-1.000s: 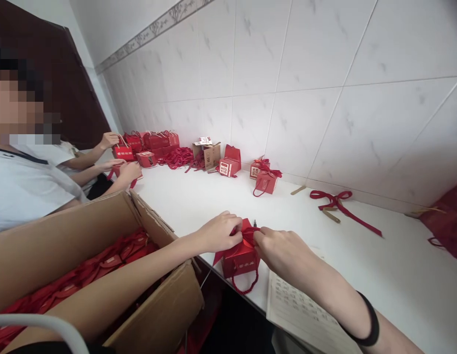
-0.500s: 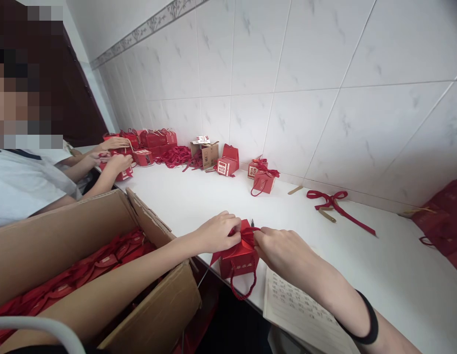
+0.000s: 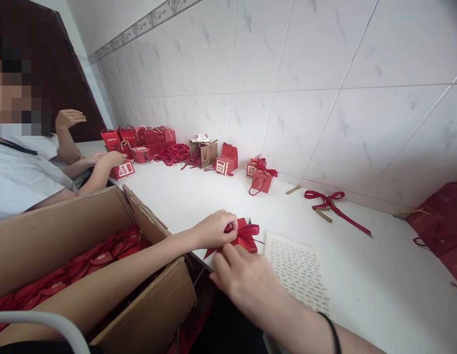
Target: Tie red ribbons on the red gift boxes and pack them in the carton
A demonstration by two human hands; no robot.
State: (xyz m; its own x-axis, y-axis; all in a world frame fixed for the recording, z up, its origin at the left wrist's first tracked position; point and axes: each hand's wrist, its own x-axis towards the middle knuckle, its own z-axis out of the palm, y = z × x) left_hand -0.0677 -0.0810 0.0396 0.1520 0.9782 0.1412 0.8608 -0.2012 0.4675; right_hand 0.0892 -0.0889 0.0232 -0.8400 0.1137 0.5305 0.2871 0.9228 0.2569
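Note:
A red gift box (image 3: 246, 242) stands near the table's front edge, with a dark red ribbon bow (image 3: 250, 230) on its top. My left hand (image 3: 215, 230) is closed at the bow's left side, thumb and finger pinching the ribbon there. In front of the box is my right hand (image 3: 246, 275), its fingers curled downward and hiding most of the box's front. Whatever those fingers hold cannot be made out. One ribbon tail (image 3: 209, 253) sticks out to the left between the two hands.
An open cardboard box (image 3: 147, 300) of red packages is at left. An open notebook (image 3: 296, 268) lies right of my hands. Tied gift boxes (image 3: 261, 181), a loose bow (image 3: 326, 199) and a ribbon pile (image 3: 174, 154) line the wall. A co-worker (image 3: 25, 172) sits at far left.
My right hand has left the bow's right side and moved left and down, in front of the gift box. A right-hand loop now shows. The co-worker has raised one hand.

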